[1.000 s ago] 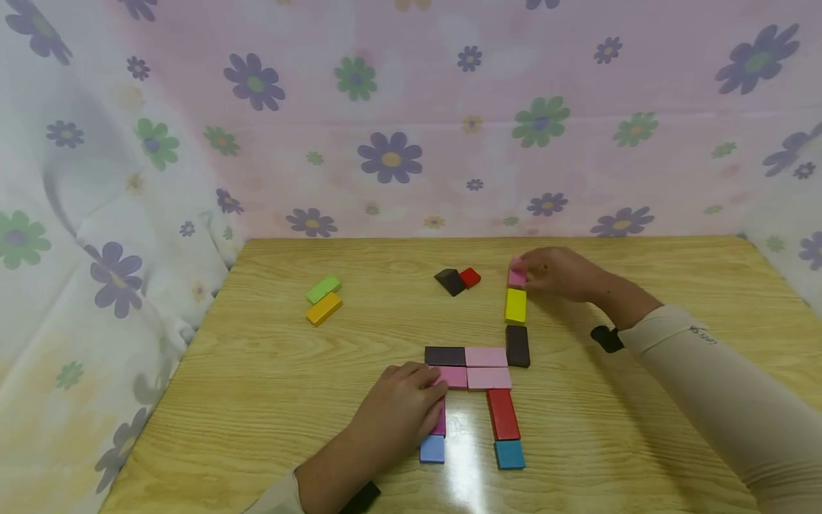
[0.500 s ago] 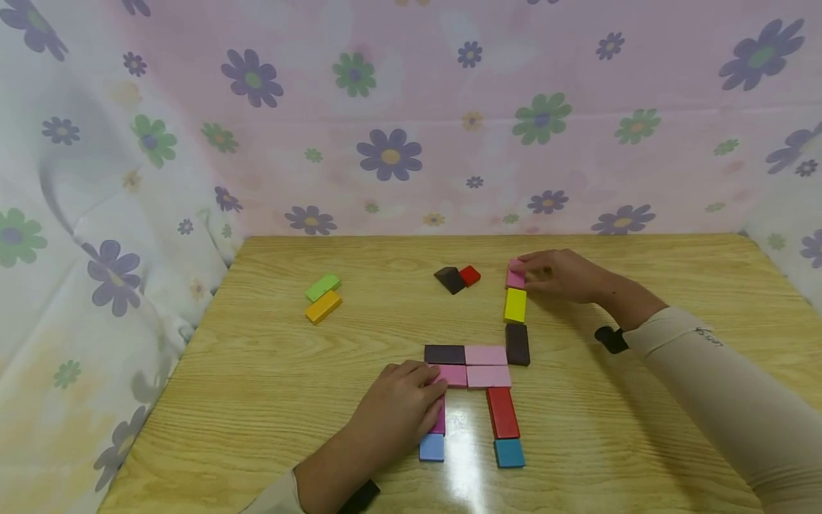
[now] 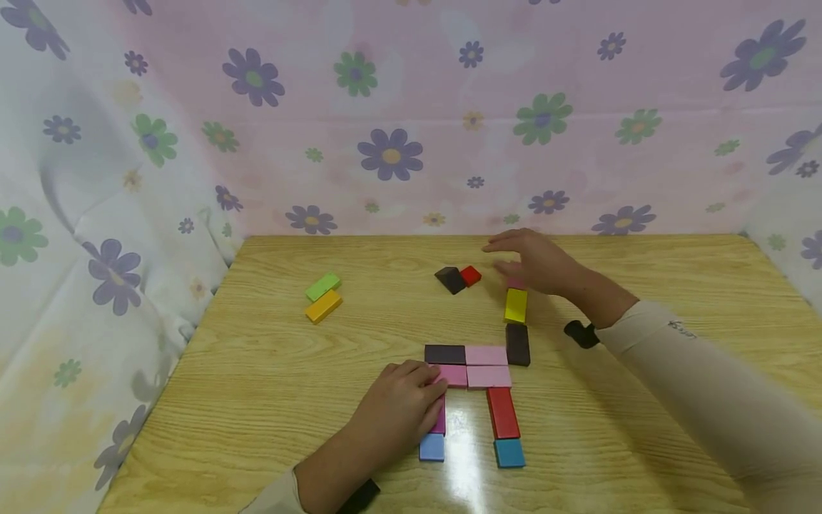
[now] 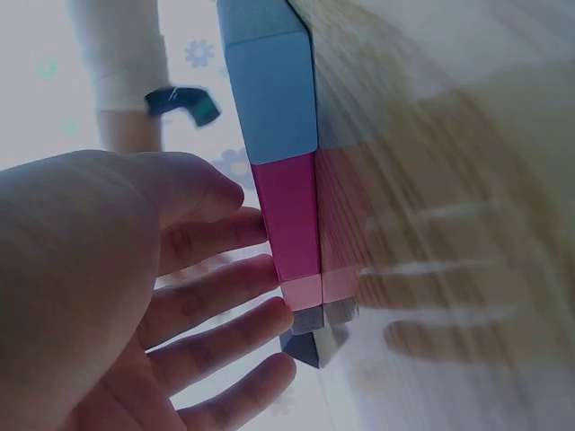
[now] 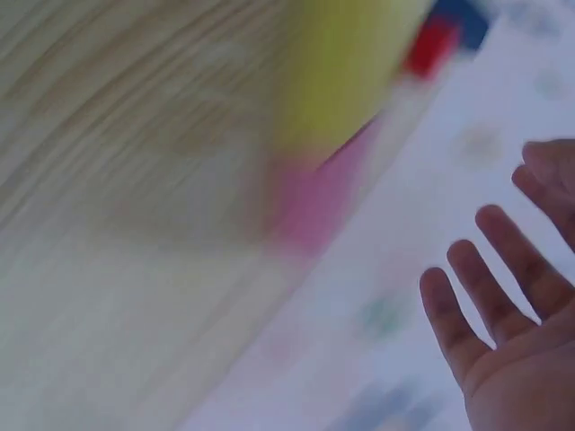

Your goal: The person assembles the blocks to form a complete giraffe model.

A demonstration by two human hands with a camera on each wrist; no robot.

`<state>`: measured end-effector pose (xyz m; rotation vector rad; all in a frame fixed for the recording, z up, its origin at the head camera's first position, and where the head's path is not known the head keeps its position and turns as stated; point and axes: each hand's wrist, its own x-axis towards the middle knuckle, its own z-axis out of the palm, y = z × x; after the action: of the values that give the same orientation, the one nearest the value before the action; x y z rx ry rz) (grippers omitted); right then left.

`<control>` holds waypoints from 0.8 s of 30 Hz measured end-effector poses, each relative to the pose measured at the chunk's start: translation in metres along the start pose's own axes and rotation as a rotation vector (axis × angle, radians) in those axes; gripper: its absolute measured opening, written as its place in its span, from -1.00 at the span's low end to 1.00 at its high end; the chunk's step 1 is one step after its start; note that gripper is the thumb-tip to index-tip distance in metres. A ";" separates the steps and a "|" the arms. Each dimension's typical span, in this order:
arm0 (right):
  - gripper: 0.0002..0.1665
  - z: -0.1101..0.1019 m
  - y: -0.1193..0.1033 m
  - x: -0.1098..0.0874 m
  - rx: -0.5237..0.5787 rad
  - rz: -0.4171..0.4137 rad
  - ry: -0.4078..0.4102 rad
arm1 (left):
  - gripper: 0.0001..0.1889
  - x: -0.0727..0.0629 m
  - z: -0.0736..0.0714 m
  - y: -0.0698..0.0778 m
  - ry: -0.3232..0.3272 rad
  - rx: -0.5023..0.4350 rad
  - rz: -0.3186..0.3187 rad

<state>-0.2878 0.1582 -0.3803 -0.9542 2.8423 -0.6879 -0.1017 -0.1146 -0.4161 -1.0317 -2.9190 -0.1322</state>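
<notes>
Flat coloured blocks lie on the wooden table, joined into a figure. My left hand (image 3: 398, 407) rests at its left side, with relaxed fingers touching the magenta block (image 4: 289, 215) and the pink block (image 3: 456, 376). Above the far end of the upright row, my right hand (image 3: 539, 263) is raised with spread fingers and holds nothing. Partly hidden beneath it is a pink block (image 3: 516, 282), which meets the yellow block (image 3: 516, 305). A dark block (image 3: 517, 345) stands nearer in that row. The right wrist view is blurred but shows the pink and yellow blocks apart from the fingers.
A dark wedge-shaped block (image 3: 450, 280) and a small red block (image 3: 471, 276) sit at the back. To the left lie a green block (image 3: 323, 287) and an orange block (image 3: 324, 306). A red block (image 3: 504, 412) and blue blocks (image 3: 510, 453) form the figure's near end.
My right hand has let go of the pink block at the far end, lifted and moved leftward, its fingers spreading. My left hand stays in place.
</notes>
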 end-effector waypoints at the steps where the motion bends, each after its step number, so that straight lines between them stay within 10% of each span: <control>1: -0.54 0.003 -0.012 0.007 -0.007 -0.021 0.005 | -0.68 0.000 0.000 0.000 0.003 0.003 0.001; 12: -0.56 0.052 -0.119 0.080 -0.063 -0.181 -0.155 | -0.74 -0.001 0.002 -0.002 0.127 0.031 0.053; 24: -0.34 0.105 -0.168 0.112 -0.184 -0.148 -0.419 | -0.77 -0.002 0.004 -0.003 0.130 0.005 0.038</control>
<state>-0.2636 -0.0675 -0.3933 -1.1827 2.5100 -0.2008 -0.1020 -0.1172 -0.4208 -1.0354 -2.7807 -0.1836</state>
